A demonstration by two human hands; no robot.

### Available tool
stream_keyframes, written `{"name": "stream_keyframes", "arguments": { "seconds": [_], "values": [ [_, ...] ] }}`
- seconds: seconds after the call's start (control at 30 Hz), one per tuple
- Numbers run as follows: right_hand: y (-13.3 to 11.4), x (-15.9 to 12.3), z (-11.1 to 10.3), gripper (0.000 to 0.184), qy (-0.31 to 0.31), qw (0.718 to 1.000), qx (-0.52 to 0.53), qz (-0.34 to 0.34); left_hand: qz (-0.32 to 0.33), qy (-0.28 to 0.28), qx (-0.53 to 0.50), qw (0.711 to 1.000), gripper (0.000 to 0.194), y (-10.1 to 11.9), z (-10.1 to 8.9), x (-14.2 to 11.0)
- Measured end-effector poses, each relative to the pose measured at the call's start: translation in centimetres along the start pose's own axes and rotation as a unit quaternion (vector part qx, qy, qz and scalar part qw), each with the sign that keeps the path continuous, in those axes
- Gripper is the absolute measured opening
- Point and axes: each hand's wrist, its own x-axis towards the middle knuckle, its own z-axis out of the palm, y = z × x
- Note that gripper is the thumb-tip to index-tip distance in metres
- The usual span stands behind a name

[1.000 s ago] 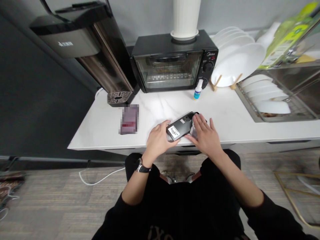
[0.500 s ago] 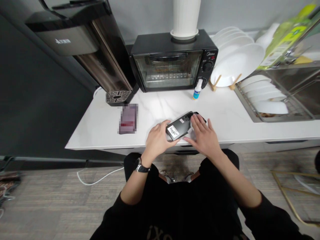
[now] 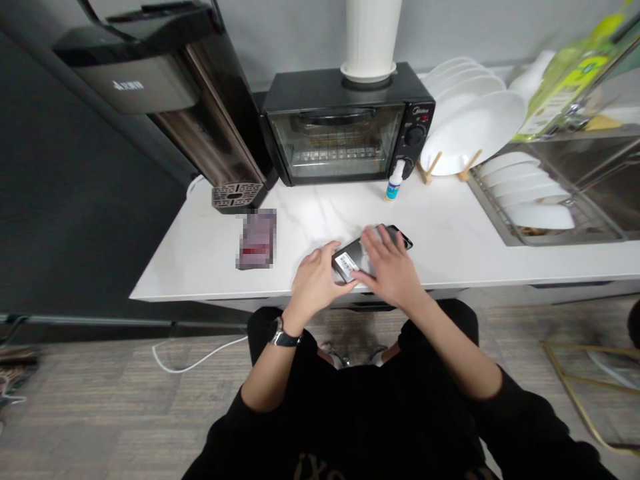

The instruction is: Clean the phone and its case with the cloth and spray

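My left hand [image 3: 315, 283] grips the near end of a black smartphone [image 3: 354, 255], which lies back-up on the counter with a white barcode sticker [image 3: 346, 265] on it. My right hand [image 3: 393, 267] lies across the phone's middle, its fingers spread and pressing a white cloth [image 3: 376, 235] against the back. The cloth looks thin, and its edges are hard to make out. The hand and cloth hide the phone's camera area.
The white marble counter [image 3: 320, 217] holds a small bottle with a blue label [image 3: 395, 183], a pixelated flat object [image 3: 257, 239], and a black toaster oven [image 3: 340, 130]. White plates [image 3: 473, 130] stand on a wooden rack, and more fill a dish rack [image 3: 530, 193] at right.
My right hand has slid left and up across the phone's back, taking the white cloth with it. My left hand has stayed in place on the phone.
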Motion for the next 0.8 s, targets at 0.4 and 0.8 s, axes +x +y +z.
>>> {"name": "stream_keyframes", "arguments": {
  "seconds": [0.4, 0.8],
  "values": [
    [2.2, 0.2, -0.3, 0.097, 0.029, 0.999, -0.023, 0.034, -0.007, 0.003, -0.009, 1.0, 0.091, 0.0, 0.1, 0.0],
    [3.0, -0.3, -0.7, 0.089, 0.007, 1.0, -0.019, 0.021, -0.002, 0.008, -0.013, 1.0, 0.091, 0.0, 0.0, 0.0]
  ]
}}
